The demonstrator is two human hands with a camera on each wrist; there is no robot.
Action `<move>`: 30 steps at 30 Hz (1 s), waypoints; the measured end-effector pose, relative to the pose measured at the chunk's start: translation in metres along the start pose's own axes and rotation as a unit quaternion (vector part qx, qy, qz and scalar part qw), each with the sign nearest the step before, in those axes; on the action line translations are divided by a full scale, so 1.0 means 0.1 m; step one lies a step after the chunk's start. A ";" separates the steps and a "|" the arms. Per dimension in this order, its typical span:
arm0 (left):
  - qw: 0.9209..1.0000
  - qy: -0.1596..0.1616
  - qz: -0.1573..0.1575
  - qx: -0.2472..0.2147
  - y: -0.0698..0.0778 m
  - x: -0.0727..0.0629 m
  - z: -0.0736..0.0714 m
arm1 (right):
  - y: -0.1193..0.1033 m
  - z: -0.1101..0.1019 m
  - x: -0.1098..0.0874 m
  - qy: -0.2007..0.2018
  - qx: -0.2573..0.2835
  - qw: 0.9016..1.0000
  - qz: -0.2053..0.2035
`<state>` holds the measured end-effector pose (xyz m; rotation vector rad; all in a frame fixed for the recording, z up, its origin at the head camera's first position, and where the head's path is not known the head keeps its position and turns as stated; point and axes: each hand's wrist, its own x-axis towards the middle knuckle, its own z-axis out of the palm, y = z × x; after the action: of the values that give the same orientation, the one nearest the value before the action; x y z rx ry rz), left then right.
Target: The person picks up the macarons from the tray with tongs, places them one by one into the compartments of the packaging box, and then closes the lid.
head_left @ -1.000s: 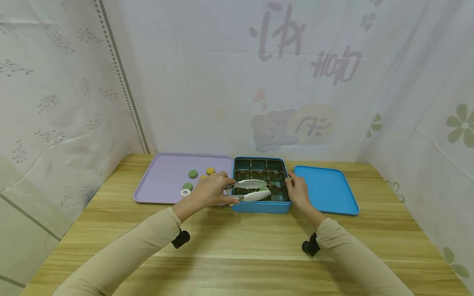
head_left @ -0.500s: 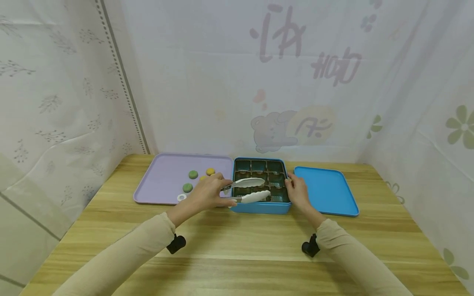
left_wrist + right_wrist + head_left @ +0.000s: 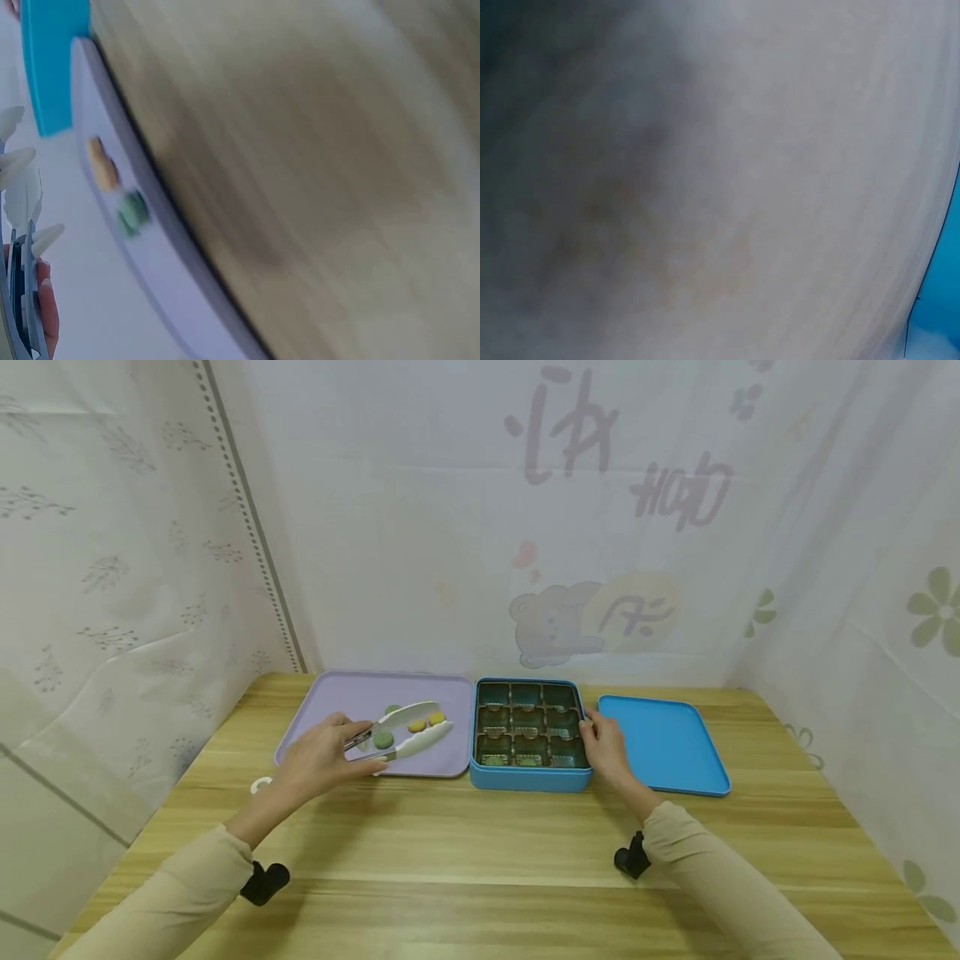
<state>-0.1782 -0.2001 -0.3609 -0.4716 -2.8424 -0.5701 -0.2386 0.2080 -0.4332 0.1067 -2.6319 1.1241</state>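
Observation:
My left hand (image 3: 318, 756) holds a pair of tongs (image 3: 424, 739) with white scalloped tips, spread apart over the lilac tray (image 3: 341, 693). Between and beside the tips lie a green macaron (image 3: 383, 740) and yellow macarons (image 3: 437, 717); another green one (image 3: 392, 710) is partly covered by the upper tip. The tongs' arms also show in the left wrist view. With my right hand (image 3: 606, 750) I grip the right rim of a blue box (image 3: 528, 779), thumb at the edge. Its brown divided insert (image 3: 527, 720) has green pieces low in the front-left and front-middle compartments.
A flat blue lid (image 3: 671, 747) lies right of the box. Wooden table (image 3: 450, 860) stretches in front, and a printed curtain (image 3: 420, 568) hangs close behind. The right wrist view is mostly blurred, with blue at its right edge.
The left hand has carried the tongs left, from over the box's front compartments to over the tray. The green macaron between the tips earlier now rests in the box. The right hand stays put.

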 end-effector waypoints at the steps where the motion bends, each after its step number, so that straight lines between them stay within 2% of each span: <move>1: 1.000 0.001 -0.008 0.002 -0.06 -0.03 -0.02 | 0.00 0.00 0.00 0.000 0.001 1.000 0.002; 6: 0.999 -0.011 -0.034 0.012 -0.28 -0.17 -0.09 | 0.01 -0.01 0.01 -0.002 -0.003 1.000 0.007; 13: 0.997 -0.022 -0.059 0.036 -0.46 -0.27 -0.10 | 0.00 0.00 0.00 -0.008 -0.008 1.000 0.004; 17: 0.997 -0.024 -0.069 0.039 -0.51 -0.30 -0.10 | 0.00 0.00 0.00 -0.007 -0.008 1.000 0.005; 23: 0.996 -0.033 -0.067 0.043 -0.54 -0.29 -0.09 | -0.01 0.01 0.00 -0.008 -0.008 1.000 0.007; 30: 0.995 -0.052 -0.070 0.048 -0.54 -0.26 -0.08 | 0.00 0.01 -0.01 0.004 -0.013 1.000 -0.011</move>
<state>-0.1712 -0.2572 -0.3787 -0.2962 -3.0037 -0.4410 -0.2376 0.2069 -0.4339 0.1257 -2.6308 1.0816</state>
